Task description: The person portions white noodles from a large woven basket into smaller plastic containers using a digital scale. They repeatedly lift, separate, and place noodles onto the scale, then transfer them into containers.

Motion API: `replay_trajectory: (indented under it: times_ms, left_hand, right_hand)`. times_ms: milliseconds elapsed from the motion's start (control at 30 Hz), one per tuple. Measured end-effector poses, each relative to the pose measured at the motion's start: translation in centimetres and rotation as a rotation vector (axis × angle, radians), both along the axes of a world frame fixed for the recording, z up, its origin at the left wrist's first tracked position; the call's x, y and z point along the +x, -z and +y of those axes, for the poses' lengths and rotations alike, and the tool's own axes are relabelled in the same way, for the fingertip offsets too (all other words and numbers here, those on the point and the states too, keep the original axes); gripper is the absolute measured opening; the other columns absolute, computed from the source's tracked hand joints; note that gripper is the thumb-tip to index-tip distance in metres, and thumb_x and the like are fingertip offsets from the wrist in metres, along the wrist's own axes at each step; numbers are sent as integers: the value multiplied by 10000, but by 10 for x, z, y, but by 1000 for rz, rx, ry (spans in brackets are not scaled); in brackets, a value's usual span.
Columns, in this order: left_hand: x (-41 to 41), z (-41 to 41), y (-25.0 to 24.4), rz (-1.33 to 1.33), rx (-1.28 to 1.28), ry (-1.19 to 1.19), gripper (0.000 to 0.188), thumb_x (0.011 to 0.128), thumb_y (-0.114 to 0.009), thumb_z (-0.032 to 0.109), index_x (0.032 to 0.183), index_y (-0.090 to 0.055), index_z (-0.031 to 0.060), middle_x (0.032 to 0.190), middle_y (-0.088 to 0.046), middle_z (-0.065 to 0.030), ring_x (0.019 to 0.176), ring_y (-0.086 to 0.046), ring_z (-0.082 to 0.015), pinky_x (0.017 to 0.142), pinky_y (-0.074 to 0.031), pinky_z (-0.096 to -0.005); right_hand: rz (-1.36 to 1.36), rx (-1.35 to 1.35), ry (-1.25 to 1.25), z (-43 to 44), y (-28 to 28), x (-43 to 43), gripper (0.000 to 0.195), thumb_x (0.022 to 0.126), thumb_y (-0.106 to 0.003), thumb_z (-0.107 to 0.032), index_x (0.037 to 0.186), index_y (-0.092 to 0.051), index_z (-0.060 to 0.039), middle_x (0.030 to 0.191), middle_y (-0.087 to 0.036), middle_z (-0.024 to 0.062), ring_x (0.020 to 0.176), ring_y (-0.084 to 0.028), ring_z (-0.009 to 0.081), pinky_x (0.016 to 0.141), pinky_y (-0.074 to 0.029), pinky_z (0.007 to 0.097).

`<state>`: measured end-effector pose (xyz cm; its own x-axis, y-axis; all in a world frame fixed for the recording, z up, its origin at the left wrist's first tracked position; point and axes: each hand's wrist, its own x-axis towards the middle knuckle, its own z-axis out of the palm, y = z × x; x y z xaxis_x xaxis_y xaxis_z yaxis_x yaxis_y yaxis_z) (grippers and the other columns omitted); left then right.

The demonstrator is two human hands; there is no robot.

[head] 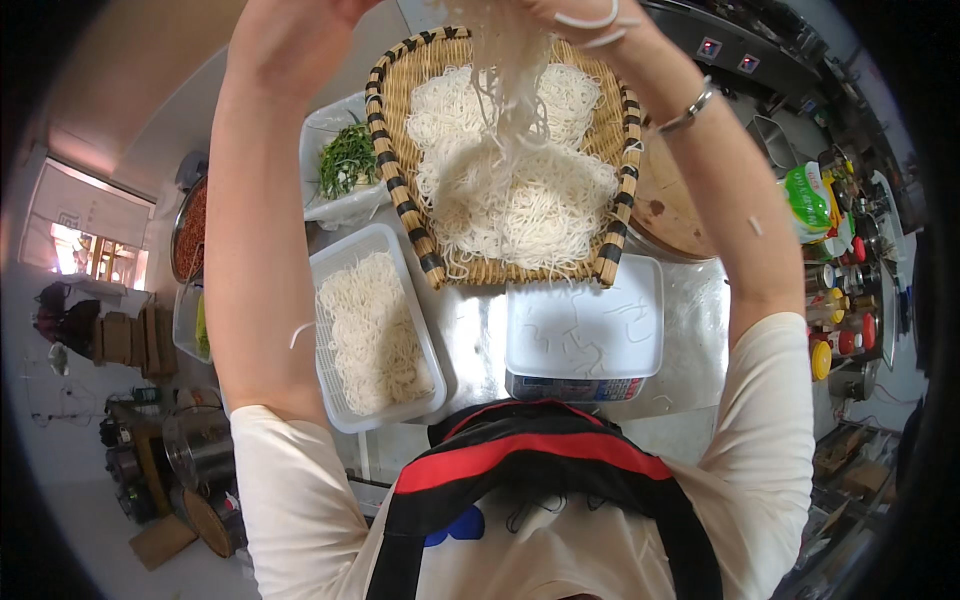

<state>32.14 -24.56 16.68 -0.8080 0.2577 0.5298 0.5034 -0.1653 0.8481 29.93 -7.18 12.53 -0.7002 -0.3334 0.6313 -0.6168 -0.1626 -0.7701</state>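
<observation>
A loose bunch of white noodles [510,67] hangs from the top edge over a woven bamboo basket [397,187] trimmed with black bands. My right hand [585,19] grips this bunch, and stray strands cling to it near the wrist. Only the lower part of my left hand [337,11] shows; its fingers are cut off by the top edge. Several piles of noodles [540,214] lie in the basket. Below it to the left, a white plastic strainer basket [439,375] holds more noodles [375,337]. A few strands lie on a white tray [555,300] atop a digital scale [577,388].
Chopped greens [349,161] fill a plastic-lined container [319,135] at left. Beyond my left forearm is a bowl of reddish food [191,232]. A round wooden board [671,202] sits right of the basket. Jars [829,307] and a green bag [810,199] stand farther right. The metal table [476,330] reflects light.
</observation>
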Motion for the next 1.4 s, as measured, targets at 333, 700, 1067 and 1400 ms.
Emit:
replay_trajectory:
  times_ms: [333,700,1067,1400]
  left_hand:
    - [-19,6,121,-244,-194,1,708,767,-609,168,1430,-364,133,1477,-330,-130,1285,-400,-241,1005,-392,-370]
    - [-9,19,151,-415,-683,-19,554,832,-555,170,1371,-462,85,1389,-466,-89,1143,-523,-204,893,-460,-334]
    - [82,18,144,-484,-288,319,349,890,-546,126,1220,-570,15,1197,-586,-102,997,-607,-173,809,-517,-310]
    - [170,-17,271,-970,-374,538,291,946,-537,179,1184,-588,20,1059,-644,-92,902,-644,-171,721,-549,-286]
  right_hand:
    - [337,395,406,42,-109,50,387,829,-693,-197,1192,-621,-84,1059,-691,66,1004,-626,154,905,-481,287]
    - [303,385,486,88,-128,93,445,797,-710,-184,1215,-601,-75,1113,-663,64,1047,-606,171,933,-470,314]
    - [40,259,523,148,-56,145,506,765,-727,-172,1238,-581,-66,1166,-635,61,1090,-586,187,961,-459,342]
    - [-142,434,183,128,129,184,524,740,-722,-153,1235,-579,-58,1189,-624,86,1085,-591,235,963,-460,371]
